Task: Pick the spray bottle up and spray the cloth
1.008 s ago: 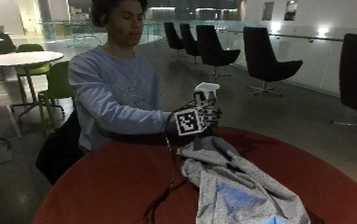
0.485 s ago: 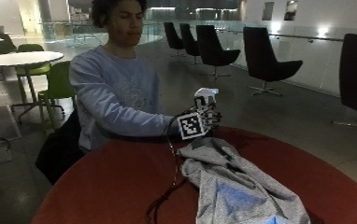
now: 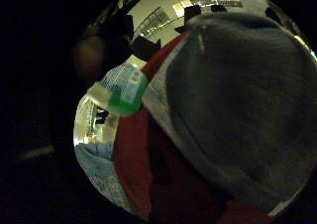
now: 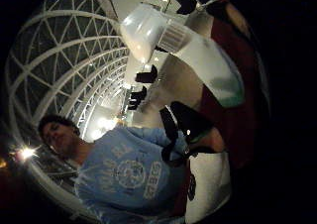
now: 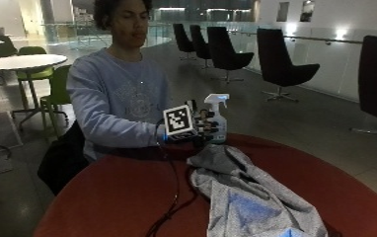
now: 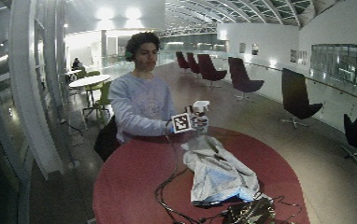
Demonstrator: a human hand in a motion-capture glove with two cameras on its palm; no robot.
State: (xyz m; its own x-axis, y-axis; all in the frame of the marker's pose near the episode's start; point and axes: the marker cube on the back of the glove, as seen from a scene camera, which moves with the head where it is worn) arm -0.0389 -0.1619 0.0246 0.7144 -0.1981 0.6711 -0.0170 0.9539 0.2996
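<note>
Black-gloved right hand (image 5: 198, 129), fingers curled round the white-nozzled clear plastic spray bottle (image 5: 216, 117), has lowered it slightly to just above the grey cloth (image 5: 254, 197) on the red counter (image 5: 109, 197); spraying not yet evident

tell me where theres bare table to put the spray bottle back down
Bare red round table lies between the crumpled grey cloth and the person's side edge, crossed only by a thin black cable. Another bare strip runs beyond the cloth toward the black chairs. The gloved right hand holds the clear spray bottle with white trigger head just above the cloth's near end, which is crowded.
</note>
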